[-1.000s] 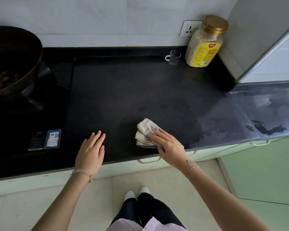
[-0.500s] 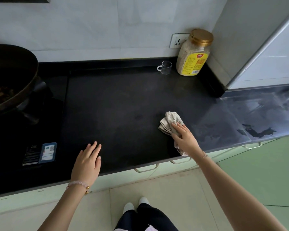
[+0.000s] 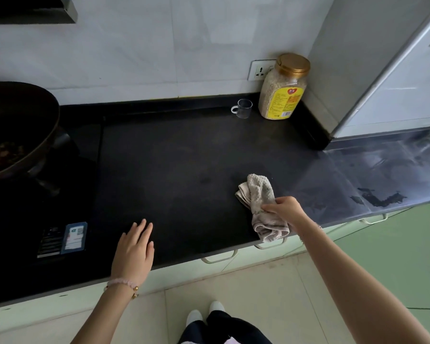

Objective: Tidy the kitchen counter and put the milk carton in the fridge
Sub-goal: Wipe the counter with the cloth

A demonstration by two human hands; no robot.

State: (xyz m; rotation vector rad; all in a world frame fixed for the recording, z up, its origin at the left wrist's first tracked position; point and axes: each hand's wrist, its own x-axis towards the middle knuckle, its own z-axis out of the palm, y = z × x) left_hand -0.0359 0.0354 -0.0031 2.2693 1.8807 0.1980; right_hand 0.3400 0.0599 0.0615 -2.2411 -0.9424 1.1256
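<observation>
The right hand (image 3: 284, 209) has carried the cloth (image 3: 260, 194) along the dark counter (image 3: 179, 170), from the middle of the front strip a second ago to a spot further right, near where the surface turns shiny. Its hold has changed as well: the fingers lay flat on the cloth before, and now the grip is closed on it, pinching a bunched fold near its middle while the far end lies on the counter and the near end reaches the front edge. The left hand (image 3: 133, 252) stays where it was, its grip wide and empty, with the fingers straight and the palm resting flat by the counter's front edge. This suggests the wiping stroke is over and the cloth is being gathered up, either to lift it away or to start a new pass. At the back corner a gold-lidded jar (image 3: 282, 88) stands with a small glass cup (image 3: 243, 109) just beside it, and a wok (image 3: 15, 130) sits at the far left. The milk carton is nowhere in view, so that half of the job is not yet begun. The pale panel (image 3: 382, 78) on the right may be the fridge, though too little of it shows to be sure.
</observation>
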